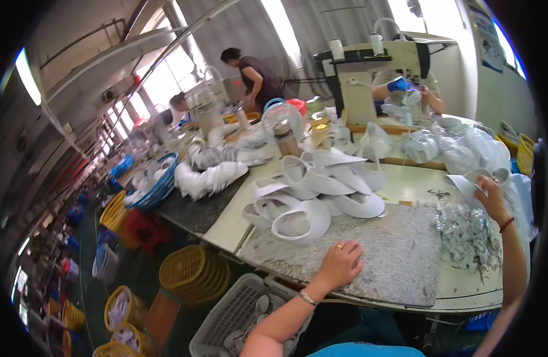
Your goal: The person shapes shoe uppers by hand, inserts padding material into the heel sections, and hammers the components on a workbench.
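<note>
My left hand (340, 265), with a ring and a bracelet, rests palm down and loosely bent on the speckled grey mat (399, 262), holding nothing that shows. At the far right my right hand (492, 195) grips a white shoe upper (464, 185) by its edge; the fingertips are partly hidden behind it. Beyond my left hand a pile of white shoe uppers (300, 221) lies on the mat's far edge, their round openings showing. A heap of silvery strips (467, 235) lies on the table, between the mat and my right forearm.
Bagged white pieces (458, 149) fill the far right of the table. A steel flask (285, 138) stands behind the uppers. A grey crate (205, 342) with white pieces sits below the table edge. Yellow baskets (190, 271) stand on the floor. A co-worker's gloved hand (399, 85) works at a sewing machine (357, 89).
</note>
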{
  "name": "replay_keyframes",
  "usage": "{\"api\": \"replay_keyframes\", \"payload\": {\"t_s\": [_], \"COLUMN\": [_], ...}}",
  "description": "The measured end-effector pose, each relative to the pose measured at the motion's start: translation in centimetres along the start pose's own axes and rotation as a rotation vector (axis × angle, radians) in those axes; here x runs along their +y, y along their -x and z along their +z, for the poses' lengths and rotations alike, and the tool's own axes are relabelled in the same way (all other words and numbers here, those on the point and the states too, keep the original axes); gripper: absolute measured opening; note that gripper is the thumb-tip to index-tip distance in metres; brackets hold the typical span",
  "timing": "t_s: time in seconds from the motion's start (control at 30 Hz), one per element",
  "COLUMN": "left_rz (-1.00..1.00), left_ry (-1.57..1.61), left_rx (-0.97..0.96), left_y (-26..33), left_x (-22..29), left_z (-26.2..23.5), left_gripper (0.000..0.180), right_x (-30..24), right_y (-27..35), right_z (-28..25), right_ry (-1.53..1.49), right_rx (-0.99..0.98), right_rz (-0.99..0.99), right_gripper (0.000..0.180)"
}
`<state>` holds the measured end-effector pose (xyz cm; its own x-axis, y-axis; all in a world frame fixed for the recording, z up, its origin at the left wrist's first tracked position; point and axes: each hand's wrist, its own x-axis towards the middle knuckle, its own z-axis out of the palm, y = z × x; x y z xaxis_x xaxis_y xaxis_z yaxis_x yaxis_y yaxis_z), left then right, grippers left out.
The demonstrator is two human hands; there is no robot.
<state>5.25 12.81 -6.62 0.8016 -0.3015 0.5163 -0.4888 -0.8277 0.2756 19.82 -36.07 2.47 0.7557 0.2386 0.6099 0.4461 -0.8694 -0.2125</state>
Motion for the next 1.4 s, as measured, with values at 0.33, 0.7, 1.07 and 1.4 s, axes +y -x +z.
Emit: {"api": "replay_keyframes", "payload": {"t_s": [0.33,0.7,1.07,1.4], "left_rz": [0.016,0.236,0.139,0.132], "left_ry": [-0.014,0.306,0.594,0.391], "left_rx": [0.026,0.019,0.023,-0.185], "left_y": [0.6,-4.9,-17.8,-18.1], "left_x": [-0.7,6.3,14.7,14.5], "left_z": [-0.2,2.6,11.6,11.9], "left_gripper": [0.031,0.044,0.057,0.021], "right_x": [-4.9,-8.0,-9.0,-9.7], "right_y": [-1.7,1.3,1.6,1.6], "right_z": [0.3,2.0,1.8,-0.6], "right_ry": [-0.179,0.046,0.071,-0.074], "right_rx": [-0.271,-0.023,0.019,0.042], "right_rz": [0.209,-0.047,-0.183,-0.311], "right_gripper": [0.021,0.026,0.027,0.037]}}
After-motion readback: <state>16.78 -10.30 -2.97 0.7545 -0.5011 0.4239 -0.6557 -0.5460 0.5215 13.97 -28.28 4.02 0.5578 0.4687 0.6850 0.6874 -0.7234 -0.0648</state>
